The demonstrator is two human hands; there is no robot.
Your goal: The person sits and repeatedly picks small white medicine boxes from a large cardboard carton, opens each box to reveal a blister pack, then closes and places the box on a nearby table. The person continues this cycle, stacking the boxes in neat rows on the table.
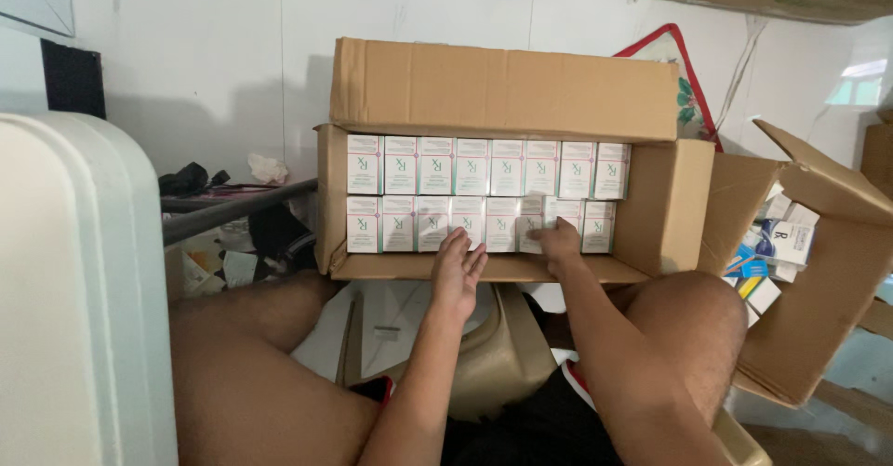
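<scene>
We sit close to a pale wall, knees apart, with an open cardboard carton propped in front of us, its far flap standing up and its side flaps spread. Inside it, small white boxes with pale green trim stand packed upright in two neat rows. To our right a second open carton holds a loose jumble of mixed packets, and a white curved panel fills the left edge of the view.

Our left hand lies flat on the front lip of the carton, fingers stretched out and close together, tips touching the bottoms of the near-row boxes around the middle; it grips nothing. Our right hand is curled, fingertips pressing on one near-row box that sits a little out of line with its neighbours; we cannot tell whether the fingers actually pinch it or only push.

To do this well, we judge it best to steady the row with the flat hand while the other squares the stray box, pressing evenly so neighbours do not tip. That box lies right under the right fingertips and just to the right of the left hand.
</scene>
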